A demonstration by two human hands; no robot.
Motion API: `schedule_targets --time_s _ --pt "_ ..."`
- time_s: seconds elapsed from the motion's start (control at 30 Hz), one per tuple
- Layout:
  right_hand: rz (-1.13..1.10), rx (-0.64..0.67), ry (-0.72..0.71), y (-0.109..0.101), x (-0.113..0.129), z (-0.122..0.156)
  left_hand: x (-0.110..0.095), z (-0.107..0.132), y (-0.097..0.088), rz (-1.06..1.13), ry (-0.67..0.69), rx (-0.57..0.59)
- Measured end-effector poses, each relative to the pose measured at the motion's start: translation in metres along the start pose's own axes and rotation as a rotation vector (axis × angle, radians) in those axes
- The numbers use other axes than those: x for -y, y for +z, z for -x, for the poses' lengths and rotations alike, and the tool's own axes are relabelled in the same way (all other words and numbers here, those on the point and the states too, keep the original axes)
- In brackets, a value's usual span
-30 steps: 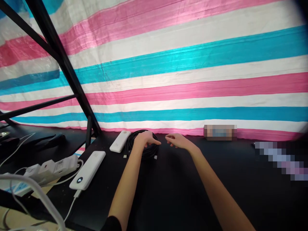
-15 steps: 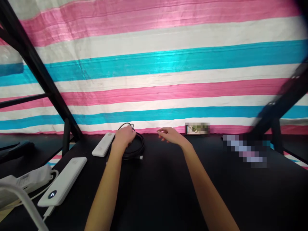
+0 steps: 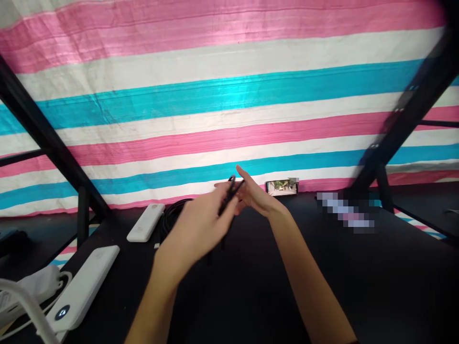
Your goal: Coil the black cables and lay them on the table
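My left hand (image 3: 204, 217) is closed around a black cable (image 3: 231, 191), slightly blurred, whose upper part pokes out above the thumb and fingers. Just to its right, my right hand (image 3: 253, 196) has its thumb raised and its fingers spread towards the cable. Whether the right fingers touch the cable I cannot tell. Behind my left wrist lies a coil of black cable (image 3: 168, 217), partly covered by the hand. A small white plug end (image 3: 157, 246) shows beside the coil.
A white power bank (image 3: 146, 222) lies left of the coil. Nearer stands a larger one (image 3: 86, 286) with a lit display, beside a white power strip (image 3: 28, 291). A phone (image 3: 281, 187) leans at the black table's back edge, before a striped sheet (image 3: 215, 100). Black frame bars flank both sides.
My left hand has moved from the coil to the right, bringing black cable up beside my right hand. My right thumb is now raised. The view has shifted slightly to the right.
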State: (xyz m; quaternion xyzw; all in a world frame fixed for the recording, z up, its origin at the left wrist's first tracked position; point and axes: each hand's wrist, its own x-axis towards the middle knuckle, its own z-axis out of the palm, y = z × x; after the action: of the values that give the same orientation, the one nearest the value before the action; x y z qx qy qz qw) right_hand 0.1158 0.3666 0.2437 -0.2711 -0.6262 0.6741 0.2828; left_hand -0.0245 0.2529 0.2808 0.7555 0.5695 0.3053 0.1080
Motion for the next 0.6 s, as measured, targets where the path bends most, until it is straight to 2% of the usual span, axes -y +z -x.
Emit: schedule_targets --time_s 0.07,0.13,0.2,0.27,0.33,0.47,0.53,0.6 --pt "-0.026 0.014 -0.02 -0.004 0.003 0.006 -0.004 -0.004 0.015 0.038 0.037 0.216" --pt "0.004 0.036 -0.022 -0.008 0.005 0.011 -0.002 -0.008 0.026 0.093 0.069 0.374" --pt "0.088 0.061 0.012 -0.012 0.006 0.015 0.003 -0.011 0.03 0.142 0.101 0.484" --pt "0.236 0.068 0.052 -0.013 0.005 0.018 0.01 -0.014 0.026 0.172 0.113 0.517" --pt "0.4 0.036 0.056 -0.013 0.004 0.02 0.017 -0.016 0.018 0.187 0.089 0.441" --pt "0.558 -0.137 -0.025 -0.009 0.008 0.024 0.031 -0.019 0.002 0.166 0.006 0.068" --pt "0.58 -0.214 -0.085 -0.006 0.012 0.027 0.039 -0.022 0.002 0.109 0.013 -0.111" --pt "0.574 -0.229 -0.147 -0.003 0.015 0.029 0.047 -0.026 0.007 0.043 0.058 -0.181"
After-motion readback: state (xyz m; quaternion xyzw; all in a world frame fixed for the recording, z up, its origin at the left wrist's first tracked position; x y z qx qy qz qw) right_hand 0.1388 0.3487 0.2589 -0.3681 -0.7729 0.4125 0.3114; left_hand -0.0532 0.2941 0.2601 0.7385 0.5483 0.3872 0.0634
